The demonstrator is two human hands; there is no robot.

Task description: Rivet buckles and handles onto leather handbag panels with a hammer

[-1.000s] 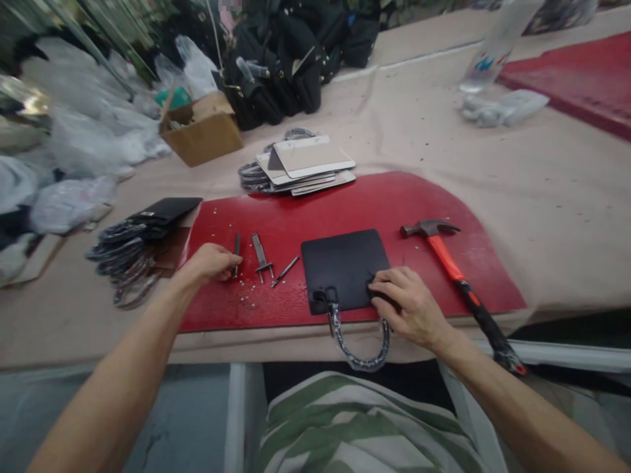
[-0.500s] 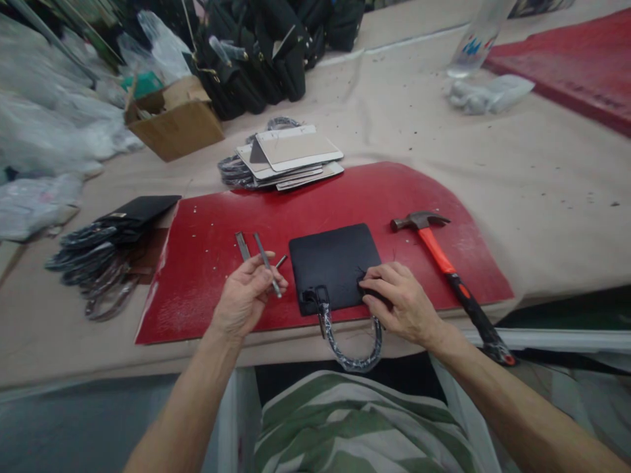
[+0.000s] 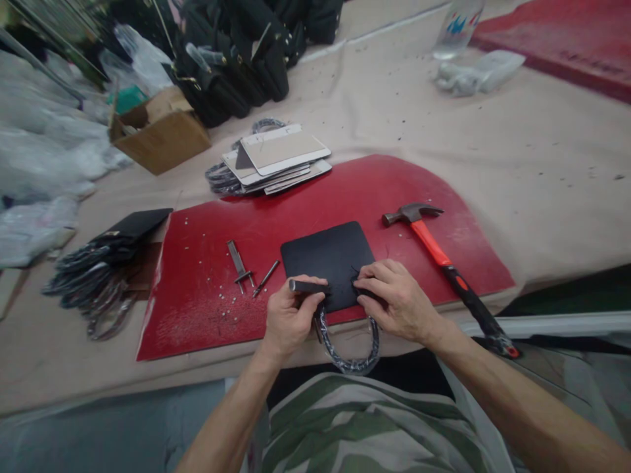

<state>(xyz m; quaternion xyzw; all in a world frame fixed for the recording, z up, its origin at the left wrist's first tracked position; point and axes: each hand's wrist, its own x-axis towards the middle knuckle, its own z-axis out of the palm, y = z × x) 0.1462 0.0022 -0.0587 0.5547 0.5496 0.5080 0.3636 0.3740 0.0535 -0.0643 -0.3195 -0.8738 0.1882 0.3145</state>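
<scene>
Right now the left hand (image 3: pixel 290 315) is wrapped around a metal rod (image 3: pixel 308 287), its far-right end over the near edge of a black panel (image 3: pixel 323 253); whether it touches is hard to tell. The right hand (image 3: pixel 397 302) pinches a black piece at the right end of the plastic-wrapped handle (image 3: pixel 352 364), which loops past the near edge of the red mat (image 3: pixel 365 187). The panel lies flat on that mat, between the two hands.

Left of it on the mat lie a two-pronged metal tool (image 3: pixel 238 261) and a slim rod (image 3: pixel 266 278); to the right rests a claw hammer (image 3: pixel 431 244) with an orange and black handle. Far right on the table (image 3: pixel 384 125), a clear bottle (image 3: pixel 456 29) carries a blue and red label too blurred to read, and a red slab (image 3: pixel 557 39) bears dark, illegible marks.
</scene>
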